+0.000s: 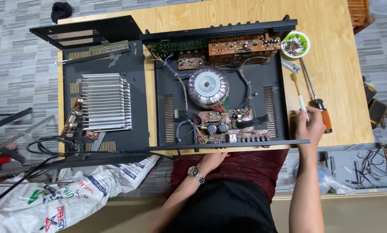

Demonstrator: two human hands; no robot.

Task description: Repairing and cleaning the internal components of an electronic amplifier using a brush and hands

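**Opened amplifier chassis on the bench: heavy in the middle, delicate at the boards**

The black sheet-metal amplifier chassis with its lid off (219,86) lies flat on the light wooden surface (331,34), its near edge at the person's body. The left hand (210,159) is curled under that near front edge, fingers hidden, so its grip cannot be told exactly. The right hand (310,125) is closed around the white handle of a small brush with pale bristles (300,96), just beside the chassis's right wall.

The chassis will likely handle as heavy and stiff: the round silver toroidal transformer (208,86) puts the weight near the centre. The brown circuit boards (241,45) and thin wire bundles look fragile, so the metal side walls and bottom rim seem the safe holds. The brush is light and is best pinched at its handle. An orange-handled screwdriver (318,99) lies next to it.
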